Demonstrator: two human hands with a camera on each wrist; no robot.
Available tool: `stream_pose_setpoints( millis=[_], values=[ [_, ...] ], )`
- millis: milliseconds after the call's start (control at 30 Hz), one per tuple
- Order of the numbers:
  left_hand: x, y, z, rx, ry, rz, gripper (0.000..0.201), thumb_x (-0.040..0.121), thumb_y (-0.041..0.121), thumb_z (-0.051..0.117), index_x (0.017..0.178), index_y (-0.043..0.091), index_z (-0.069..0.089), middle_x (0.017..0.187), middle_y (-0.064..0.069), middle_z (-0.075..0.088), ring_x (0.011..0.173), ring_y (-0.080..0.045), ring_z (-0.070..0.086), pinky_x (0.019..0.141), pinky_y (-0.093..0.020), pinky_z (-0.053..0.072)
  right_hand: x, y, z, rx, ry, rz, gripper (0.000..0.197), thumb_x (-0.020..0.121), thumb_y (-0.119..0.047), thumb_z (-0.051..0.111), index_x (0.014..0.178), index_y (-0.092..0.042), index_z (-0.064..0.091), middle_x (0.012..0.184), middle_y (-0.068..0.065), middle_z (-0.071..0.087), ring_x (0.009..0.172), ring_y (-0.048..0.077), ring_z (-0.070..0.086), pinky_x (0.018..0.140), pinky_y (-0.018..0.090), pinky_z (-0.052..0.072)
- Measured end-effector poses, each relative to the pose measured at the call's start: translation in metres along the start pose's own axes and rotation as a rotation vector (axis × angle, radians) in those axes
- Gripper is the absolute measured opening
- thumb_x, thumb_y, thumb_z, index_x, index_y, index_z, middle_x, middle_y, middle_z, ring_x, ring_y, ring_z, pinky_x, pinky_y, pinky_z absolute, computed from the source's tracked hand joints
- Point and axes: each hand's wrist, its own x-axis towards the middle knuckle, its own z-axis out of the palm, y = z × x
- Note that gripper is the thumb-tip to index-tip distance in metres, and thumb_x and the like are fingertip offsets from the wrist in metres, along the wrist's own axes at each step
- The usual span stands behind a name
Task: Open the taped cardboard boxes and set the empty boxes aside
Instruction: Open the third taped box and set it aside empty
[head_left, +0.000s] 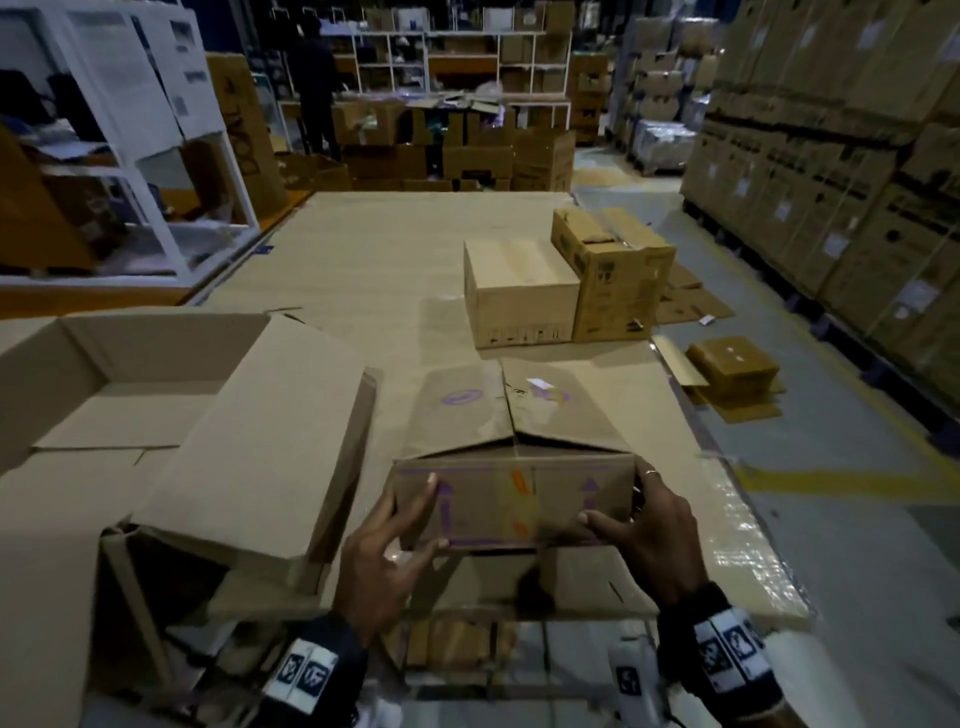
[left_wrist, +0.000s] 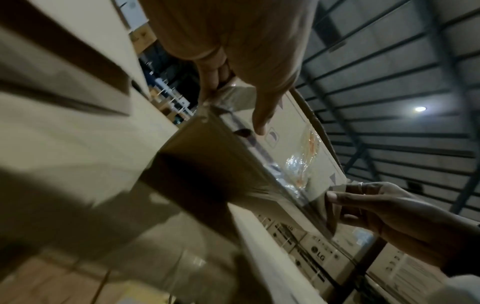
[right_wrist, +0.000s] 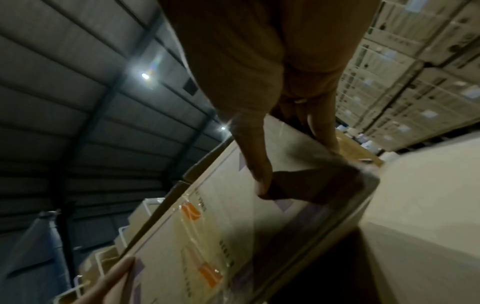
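Showing: a cardboard box (head_left: 514, 501) is held by its two ends above the near edge of a cardboard-covered table (head_left: 363, 249).
Location of the box: it is seen in front of the person, tilted, with its printed side turned towards the head camera; its top flaps (head_left: 511, 408) are parted along the middle seam and raised.
Left hand (head_left: 387, 545): the left end is gripped, the thumb laid on the printed face and the fingers curled round the lower corner.
Right hand (head_left: 652, 525): the right end is gripped, the thumb pressed on the face and the fingers wrapped round the edge; a ring is worn.
Tape (right_wrist: 200, 236): a clear glossy strip is seen crossing the printed face over orange marks.
Handling, as judged: the box is taken to be light and probably empty, since it is carried by fingertips alone; the board is stiff yet crushable, and the taped patches are likely slippery.
Hold advised: the bare corners and end edges are preferred, away from tape and loose flaps.
Contents: the interior cannot be seen.
Large box (head_left: 156, 405): it stands open at left, and only bare board is shown inside.
Two boxes (head_left: 566, 283): these are set further back, touching; their contents are hidden.
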Motion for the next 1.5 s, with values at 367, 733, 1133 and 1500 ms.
stream_pose_setpoints(
  millis=[367,733,1133,1500],
  values=[
    [-0.033,-0.028,0.021,-0.043,0.022,-0.037,0.035,0.082,0.022,0.076,0.117,0.024,0.077,0.158,0.003,0.044,0.134,-0.007,0.054,0.105,-0.021,0.047,-0.031,0.028,0.034,-0.067,0.148,0.085,0.059,0.079,-0.029,0.086,0.131,-0.016,0.061,0.125,0.005,0.069,0.113,0.026,0.066,0.094,0.039,0.054],
    [0.040,-0.022,0.004,-0.013,-0.086,0.146,0.038,0.084,0.016,0.077,0.122,0.023,0.074,0.136,0.008,0.063,0.125,-0.006,0.060,0.101,-0.033,0.052,-0.051,-0.032,0.073,-0.153,0.003,-0.445,0.017,0.095,-0.022,0.064,0.108,-0.017,0.072,0.105,0.002,0.074,0.100,0.023,0.069,0.087,0.033,0.052],
    [0.172,0.038,0.034,0.068,-0.573,0.483,0.044,0.091,0.023,0.074,0.134,0.023,0.066,0.143,0.005,0.060,0.132,-0.012,0.056,0.109,-0.031,0.046,-0.011,-0.029,0.027,-0.172,0.247,-0.348,0.055,0.097,-0.033,0.042,0.144,-0.006,0.054,0.155,0.012,0.043,0.142,0.029,0.043,0.104,0.040,0.049],
    [0.277,0.036,0.183,0.408,-1.071,0.601,0.032,0.088,0.015,0.073,0.119,0.009,0.074,0.124,-0.009,0.072,0.115,-0.030,0.066,0.096,-0.043,0.052,0.045,0.031,0.053,-0.283,0.252,-0.099,0.050,0.098,-0.027,0.035,0.116,0.004,0.070,0.122,0.025,0.069,0.112,0.041,0.068,0.085,0.036,0.057]
  ],
)
